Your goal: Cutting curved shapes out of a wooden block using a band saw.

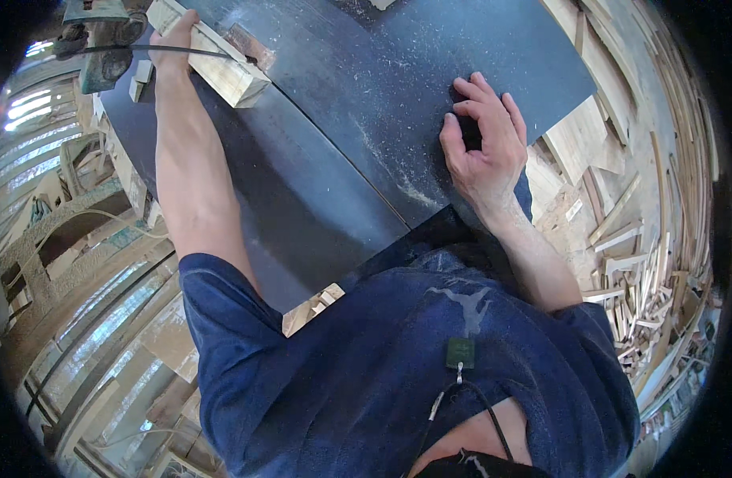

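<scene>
My left hand reaches far out at the upper left, its fingers closed on a pale wooden beam. A thin dark band, looking like a saw blade, runs from a worn machine part across to the beam. Against the beam's right side sits a small brown block. My right hand hovers over or rests on the dark metal table; which one I cannot tell. Its fingers are loosely bent and apart, with nothing in them.
A narrow slot crosses the table from the beam toward my body. Sawdust lies scattered on its surface. Wood offcuts and long strips pile up at the right. Dusty framework stands at the left.
</scene>
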Demonstrator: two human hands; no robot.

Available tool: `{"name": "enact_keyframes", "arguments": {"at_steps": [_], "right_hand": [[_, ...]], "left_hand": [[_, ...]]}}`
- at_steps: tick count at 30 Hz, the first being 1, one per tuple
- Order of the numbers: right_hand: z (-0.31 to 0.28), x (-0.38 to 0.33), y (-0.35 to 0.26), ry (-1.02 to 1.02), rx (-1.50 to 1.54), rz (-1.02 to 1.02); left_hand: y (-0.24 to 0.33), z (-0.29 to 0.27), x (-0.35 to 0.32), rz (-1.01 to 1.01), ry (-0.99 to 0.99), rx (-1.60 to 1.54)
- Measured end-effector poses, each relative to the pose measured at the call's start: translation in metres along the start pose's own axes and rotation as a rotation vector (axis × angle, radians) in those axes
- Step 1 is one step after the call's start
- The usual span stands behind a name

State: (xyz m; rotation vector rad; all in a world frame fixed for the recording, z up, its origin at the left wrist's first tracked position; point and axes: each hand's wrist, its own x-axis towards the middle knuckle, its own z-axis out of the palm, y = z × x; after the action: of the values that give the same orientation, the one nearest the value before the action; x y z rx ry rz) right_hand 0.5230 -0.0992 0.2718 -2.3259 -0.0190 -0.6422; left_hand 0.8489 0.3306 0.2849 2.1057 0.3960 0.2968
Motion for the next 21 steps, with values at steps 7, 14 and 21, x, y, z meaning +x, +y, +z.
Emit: {"name": "enact_keyframes", "arguments": {"at_steps": [7,14,21], "right_hand": [[0.001,-0.001,0.001,0.027,-0.019,-0.007],[0.001,-0.001,0.0,0.024,-0.015,-0.004],[0.002,-0.001,0.0,0.016,-0.02,0.004]], "left_hand": [[0.009,0.001,-0.002,0.011,-0.05,-0.011],[0.008,-0.003,0.004,0.005,-0.007,0.059],[0.018,0.002,-0.007,-0.009,-0.008,0.022]]}}
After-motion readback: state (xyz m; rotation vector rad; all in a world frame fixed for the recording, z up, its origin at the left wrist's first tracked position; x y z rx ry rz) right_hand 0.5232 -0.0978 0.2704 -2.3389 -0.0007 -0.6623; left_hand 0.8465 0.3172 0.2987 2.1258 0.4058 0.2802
